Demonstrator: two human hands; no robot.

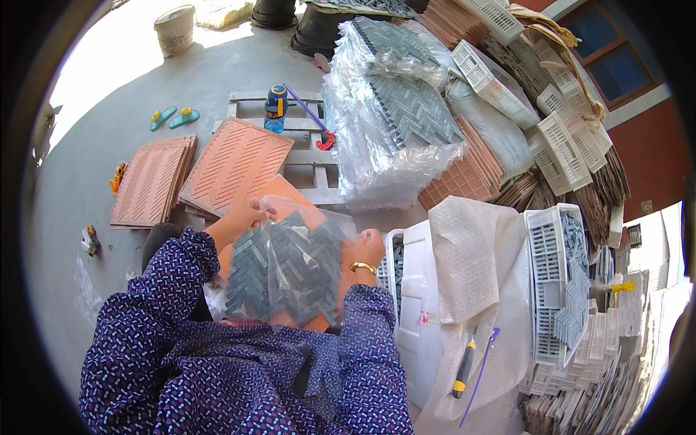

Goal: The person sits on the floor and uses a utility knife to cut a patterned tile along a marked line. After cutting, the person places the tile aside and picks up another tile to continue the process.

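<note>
In front of me a sheet of grey-green herringbone mosaic tile lies on an orange board. A clear plastic film is spread over much of the tile sheet. At the film's upper left, my left hand has its fingers pinched on the edge. My right hand, with a gold bracelet at the wrist, is closed at the film's right edge and seems to grip it. Its fingertips are partly hidden. Both forearms are in dark patterned sleeves.
Orange grooved boards lean at the left. A plastic-wrapped tile stack stands on a pallet, near a blue bottle. To the right, a yellow-black utility knife lies on bubble wrap, beside a white crate of tiles.
</note>
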